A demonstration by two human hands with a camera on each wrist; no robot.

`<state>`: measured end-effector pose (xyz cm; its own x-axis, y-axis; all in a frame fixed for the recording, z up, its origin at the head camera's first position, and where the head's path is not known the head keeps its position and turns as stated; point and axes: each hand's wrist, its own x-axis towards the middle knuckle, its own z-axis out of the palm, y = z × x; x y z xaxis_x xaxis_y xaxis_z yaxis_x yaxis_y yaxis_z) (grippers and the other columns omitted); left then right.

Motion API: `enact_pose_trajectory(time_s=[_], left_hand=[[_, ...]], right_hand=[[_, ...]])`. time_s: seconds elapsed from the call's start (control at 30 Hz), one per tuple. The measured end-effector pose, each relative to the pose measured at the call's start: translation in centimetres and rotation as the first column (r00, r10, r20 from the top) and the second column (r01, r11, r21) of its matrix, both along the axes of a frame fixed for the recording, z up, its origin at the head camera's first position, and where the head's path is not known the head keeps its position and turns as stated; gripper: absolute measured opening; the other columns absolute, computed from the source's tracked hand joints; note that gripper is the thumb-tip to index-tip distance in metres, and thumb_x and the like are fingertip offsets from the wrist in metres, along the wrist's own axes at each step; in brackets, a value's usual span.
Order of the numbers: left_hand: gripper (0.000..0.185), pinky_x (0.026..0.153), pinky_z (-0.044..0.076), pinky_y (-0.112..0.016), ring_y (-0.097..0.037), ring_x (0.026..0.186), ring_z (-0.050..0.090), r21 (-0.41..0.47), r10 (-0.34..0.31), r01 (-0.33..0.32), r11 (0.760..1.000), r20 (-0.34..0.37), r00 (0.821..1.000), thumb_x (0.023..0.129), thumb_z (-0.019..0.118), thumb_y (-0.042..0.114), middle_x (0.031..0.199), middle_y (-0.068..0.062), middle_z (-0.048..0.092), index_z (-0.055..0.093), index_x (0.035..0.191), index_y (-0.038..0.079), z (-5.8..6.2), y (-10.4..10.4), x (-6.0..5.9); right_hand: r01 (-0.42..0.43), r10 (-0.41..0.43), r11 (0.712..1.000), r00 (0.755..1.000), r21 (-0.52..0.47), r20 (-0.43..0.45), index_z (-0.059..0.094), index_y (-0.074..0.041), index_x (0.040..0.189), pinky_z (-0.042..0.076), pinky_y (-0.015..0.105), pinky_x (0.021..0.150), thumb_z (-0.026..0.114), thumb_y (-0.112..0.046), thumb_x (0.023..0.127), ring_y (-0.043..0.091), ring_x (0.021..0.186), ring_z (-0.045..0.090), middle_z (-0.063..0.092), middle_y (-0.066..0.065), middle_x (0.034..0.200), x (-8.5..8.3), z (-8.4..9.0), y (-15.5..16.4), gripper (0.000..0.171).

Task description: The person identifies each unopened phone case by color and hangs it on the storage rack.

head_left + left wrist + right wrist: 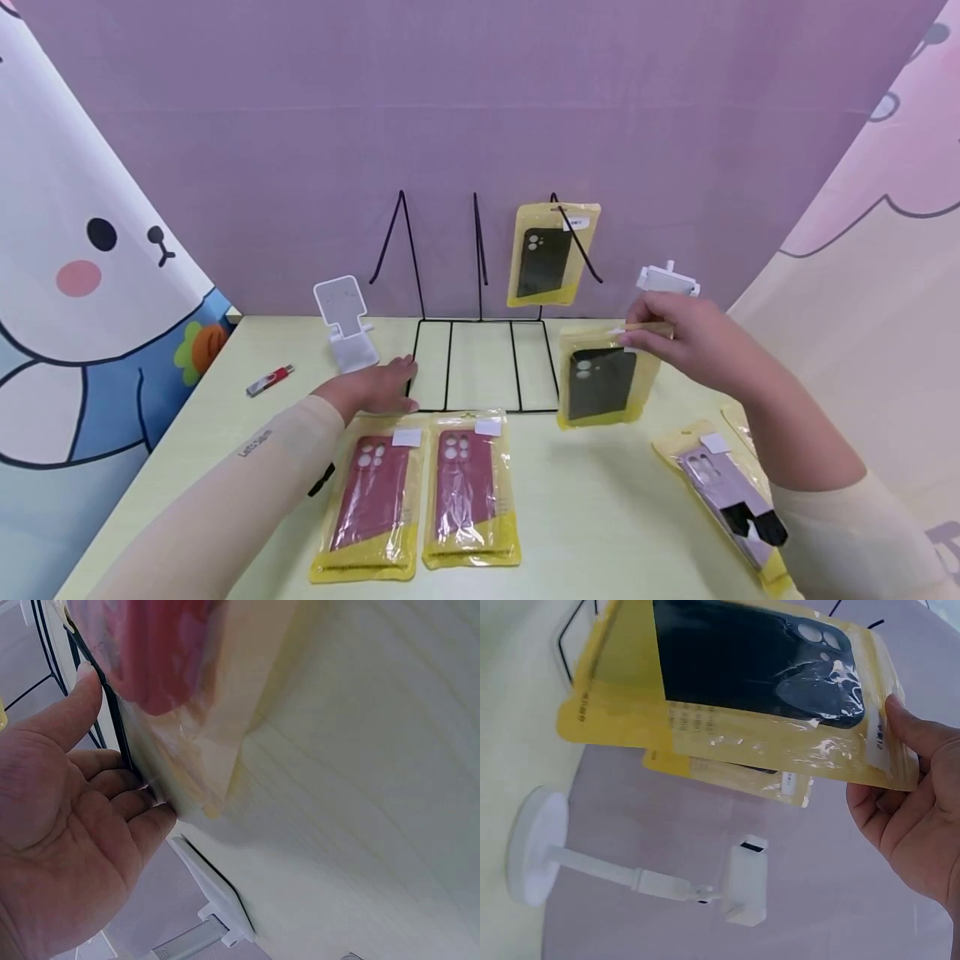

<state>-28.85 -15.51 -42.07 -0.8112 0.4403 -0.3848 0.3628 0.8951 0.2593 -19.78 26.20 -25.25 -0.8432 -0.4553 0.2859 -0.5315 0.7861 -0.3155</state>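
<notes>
My right hand [637,329] pinches the top edge of a yellow packet holding a black phone case [600,379] [750,682] and keeps it in the air, right of the black wire rack [448,367]. A second black-case packet [551,254] [735,772] hangs on the rack's right prong. My left hand [401,379] [142,787] lies flat on the table, fingers straight, its fingertips touching the rack's front left corner wire [105,697]. Just in front of it lie two red-case packets [371,496] [468,487], side by side; one red packet [165,667] fills the left wrist view.
A white phone stand [345,321] [217,892] stands left of the rack and a white clamp stand [667,279] [637,881] behind my right hand. A red USB stick [268,380] lies at the left. More packets [723,487] lie under my right forearm. The pale table [600,517] is backed by purple cloth.
</notes>
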Motion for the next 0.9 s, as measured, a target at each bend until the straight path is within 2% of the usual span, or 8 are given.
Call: enact_pose_trajectory(time_s=[0.2,0.37,0.57,0.73,0.9], left_hand=[[0.083,0.123,0.015,-0.051,-0.039,0.151,0.008,0.005,0.005,-0.005,1.000,0.014,1.000,0.098,0.057,0.040,0.163,-0.021,0.006,0.014,0.156,0.001,0.0,-0.1,-0.1],[0.083,0.123,0.014,-0.051,-0.039,0.151,0.007,0.004,0.001,-0.001,1.000,0.012,1.000,0.098,0.056,0.041,0.164,-0.021,0.005,0.013,0.156,0.001,-0.1,-0.2,-0.3],[0.083,0.123,0.014,-0.050,-0.038,0.151,0.007,0.006,-0.006,0.006,1.000,0.011,1.000,0.099,0.056,0.042,0.164,-0.021,0.004,0.012,0.157,0.001,-0.2,-0.2,-0.3],[0.081,0.123,0.015,-0.051,-0.040,0.150,0.008,0.005,-0.033,0.033,0.999,0.002,0.999,0.099,0.055,0.039,0.163,-0.024,0.005,0.014,0.156,-0.002,-0.1,-0.2,-0.3],[0.082,0.123,0.014,-0.051,-0.039,0.151,0.008,0.002,-0.014,0.014,1.000,0.013,1.000,0.099,0.055,0.040,0.163,-0.022,0.005,0.013,0.156,0.000,-0.2,-0.2,-0.2]], right_hand=[[0.062,-0.061,0.998,0.997,-0.015,0.045,0.063,-0.018,0.094,0.051,0.034,0.069,0.068,-0.035,0.093,0.019,0.082,0.057,0.063,-0.002,0.084,-1.0,1.6,-0.7,0.018],[0.096,-0.093,0.994,0.994,-0.046,0.057,0.063,-0.016,0.093,0.049,0.036,0.069,0.069,-0.034,0.092,0.020,0.081,0.059,0.065,0.001,0.085,-1.9,2.4,-1.2,0.019],[0.106,-0.103,0.992,0.994,-0.071,0.048,0.062,-0.016,0.091,0.045,0.033,0.063,0.068,-0.035,0.092,0.021,0.074,0.055,0.064,0.002,0.082,-3.1,2.7,-1.3,0.020],[0.133,-0.124,0.986,0.989,-0.105,0.085,0.062,-0.015,0.094,0.049,0.034,0.065,0.068,-0.036,0.092,0.022,0.078,0.058,0.066,0.004,0.087,-3.9,2.6,-1.1,0.022],[0.154,-0.138,0.980,0.983,-0.126,0.124,0.061,-0.013,0.095,0.049,0.035,0.068,0.068,-0.041,0.091,0.023,0.082,0.059,0.066,0.006,0.089,-4.4,2.6,-1.1,0.029]])
